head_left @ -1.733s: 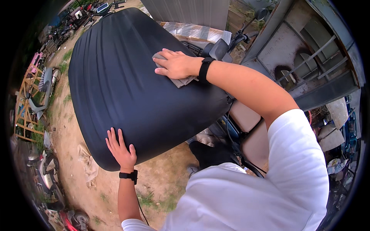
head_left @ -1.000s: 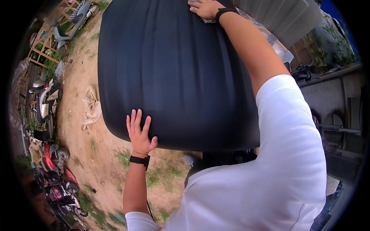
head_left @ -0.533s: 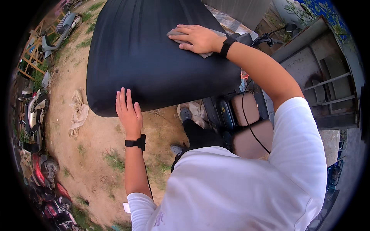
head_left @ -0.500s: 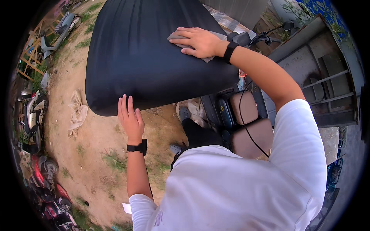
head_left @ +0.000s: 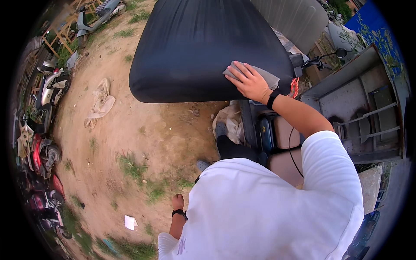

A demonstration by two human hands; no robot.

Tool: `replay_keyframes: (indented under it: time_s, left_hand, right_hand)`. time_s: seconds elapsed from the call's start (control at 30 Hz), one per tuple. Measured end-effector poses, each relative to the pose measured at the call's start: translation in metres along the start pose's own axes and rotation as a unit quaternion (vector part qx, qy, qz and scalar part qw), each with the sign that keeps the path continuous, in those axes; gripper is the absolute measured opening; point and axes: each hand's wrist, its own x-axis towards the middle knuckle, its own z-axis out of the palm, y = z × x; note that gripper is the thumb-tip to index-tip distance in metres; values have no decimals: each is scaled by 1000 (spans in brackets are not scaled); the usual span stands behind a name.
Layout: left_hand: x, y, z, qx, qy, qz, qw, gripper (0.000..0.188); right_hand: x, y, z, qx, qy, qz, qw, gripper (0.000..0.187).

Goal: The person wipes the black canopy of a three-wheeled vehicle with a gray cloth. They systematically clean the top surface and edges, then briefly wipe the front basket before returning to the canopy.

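Rag [head_left: 264,76] under right hand [head_left: 249,82], on black panel [head_left: 203,43].

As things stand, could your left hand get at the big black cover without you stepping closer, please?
Probably yes. The left hand hangs by the hip, apart from the black cover, with only open air and bare dirt ground between. The right hand already presses a grey cloth on it.

A grey cloth [head_left: 264,77] lies crumpled and flattened on the near right corner of a large black panel [head_left: 203,47], close to the panel's edge. The panel is smooth, faintly ribbed, with rounded corners, lying broad side up.
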Motion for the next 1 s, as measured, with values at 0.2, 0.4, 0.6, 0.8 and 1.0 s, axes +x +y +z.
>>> replay_keyframes:
  time_s: [0.2, 0.4, 0.6, 0.8, 1.0]
  left_hand:
    - [-8, -109, 73, -147, -58, -107, 982, 34]
    - [-19, -17, -8, -219, -56, -106, 968, 32]
    - [137, 11, -40, -209, -53, -58, 975, 27]
    - [226, 171, -160, -289, 4, 112, 951, 26]
    - [282, 176, -260, -298, -68, 46, 951, 27]
  right_hand:
    - [60, -74, 38, 17, 83, 145, 986, 57]
    - [129, -118, 57, 50, 109, 183, 976, 54]
    - [163, -128, 68, 69, 75, 165, 981, 53]
    - [210, -157, 85, 69, 53, 130, 988, 56]
    - [268, -190, 102, 71, 24, 132, 988, 56]
